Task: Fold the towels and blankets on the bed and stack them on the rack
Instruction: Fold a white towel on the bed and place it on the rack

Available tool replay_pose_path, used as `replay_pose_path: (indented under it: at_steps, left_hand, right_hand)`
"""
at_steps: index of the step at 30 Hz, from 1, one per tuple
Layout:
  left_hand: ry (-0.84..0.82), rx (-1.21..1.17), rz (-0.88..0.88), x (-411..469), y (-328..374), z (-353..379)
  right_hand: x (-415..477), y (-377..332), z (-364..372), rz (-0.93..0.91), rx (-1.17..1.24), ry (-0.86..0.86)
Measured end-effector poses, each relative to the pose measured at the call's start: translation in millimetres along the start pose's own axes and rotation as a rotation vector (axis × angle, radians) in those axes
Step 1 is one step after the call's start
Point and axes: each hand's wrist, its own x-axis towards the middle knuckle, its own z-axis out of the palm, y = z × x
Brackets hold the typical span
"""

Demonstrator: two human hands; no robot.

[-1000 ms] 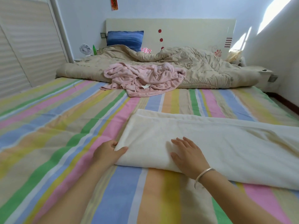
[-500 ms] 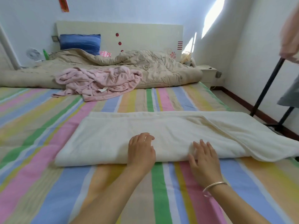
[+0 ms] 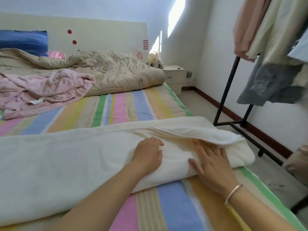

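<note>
My left forearm (image 3: pixel 100 194) and right forearm (image 3: pixel 260 212) are both bare all the way to the frame edge. Left grip (image 3: pixel 147 155) is bare too. Right grip (image 3: pixel 211 165) is bare, and the thumbnail looks short. One item worn: a bangle (image 3: pixel 233 191) on my right wrist. It is a thin, smooth, plain metal band, gold-pink in tone, fitting loosely.
</note>
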Motion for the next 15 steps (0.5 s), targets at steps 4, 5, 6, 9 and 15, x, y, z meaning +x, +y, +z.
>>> replay_pose_path:
  at_steps: [4,5,6,9,15]
  left_hand:
    - [-0.017,0.029,-0.022,39,6,22]
    - [-0.026,0.029,-0.048,46,7,26]
    - [-0.041,0.028,-0.077,53,9,32]
    - [-0.119,0.098,-0.130,72,11,50]
    - [-0.247,0.290,-0.170,73,15,69]
  right_hand:
    - [53,43,0,-0.024,-0.031,-0.123]
    - [65,51,3,0.003,-0.027,-0.204]
    - [77,59,6,0.037,-0.020,-0.285]
    - [102,78,18,0.156,0.089,-0.506]
    - [114,95,39,0.190,0.237,-0.523]
